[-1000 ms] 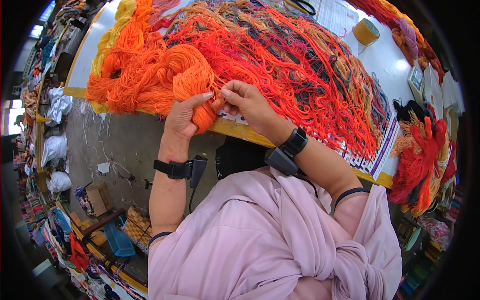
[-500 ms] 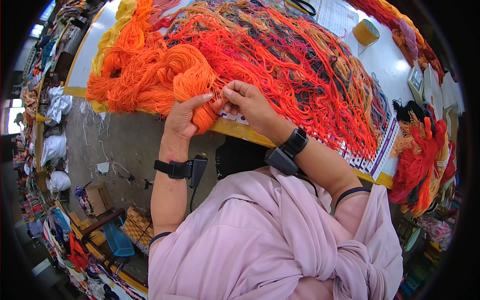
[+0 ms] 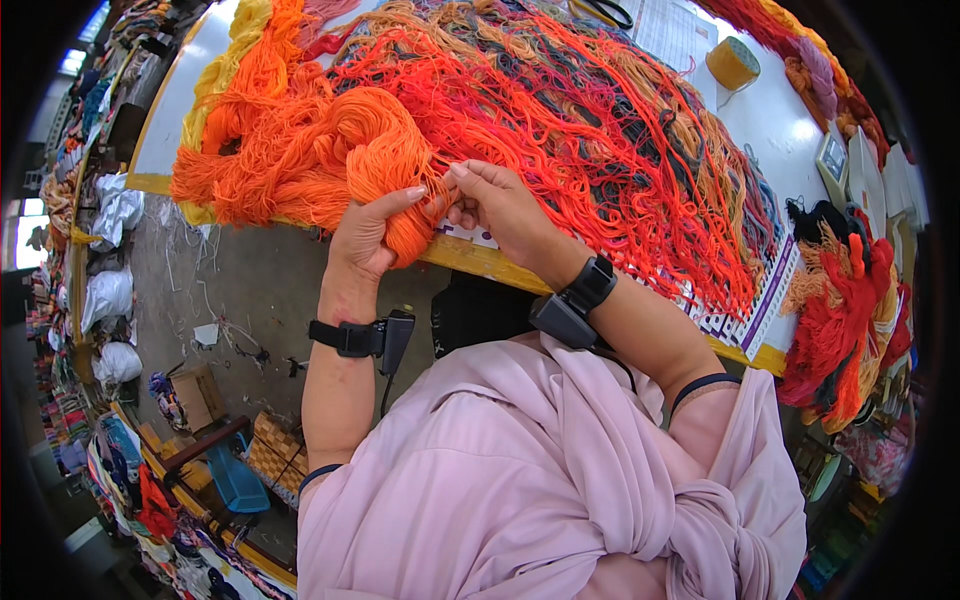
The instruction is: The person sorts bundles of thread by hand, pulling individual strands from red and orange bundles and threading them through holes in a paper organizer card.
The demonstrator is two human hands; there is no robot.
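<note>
My left hand (image 3: 368,232) is wrapped round the near end of an orange yarn hank (image 3: 378,140) at the table's front edge, its thumb lying on the strands. Just to its right, my right hand (image 3: 498,208) pinches orange strands at the hank's side between thumb and fingertips; the exact strands are partly hidden by the fingers. More loose orange yarn (image 3: 270,165) spreads to the left of the hank. Behind and right of my hands lies a broad heap of red, tan and dark yarn (image 3: 570,130).
Yellow yarn (image 3: 215,95) runs along the table's left side. A cone of yellow-brown thread (image 3: 732,64) stands at the back right near papers (image 3: 668,40) and a grey device (image 3: 831,160). Red and orange hanks (image 3: 840,320) hang over the right edge. A blue plastic bin (image 3: 237,478) sits lower left.
My right hand has shifted very slightly, its fingers a little more extended at the strands. The left hand keeps its hold on the hank.
</note>
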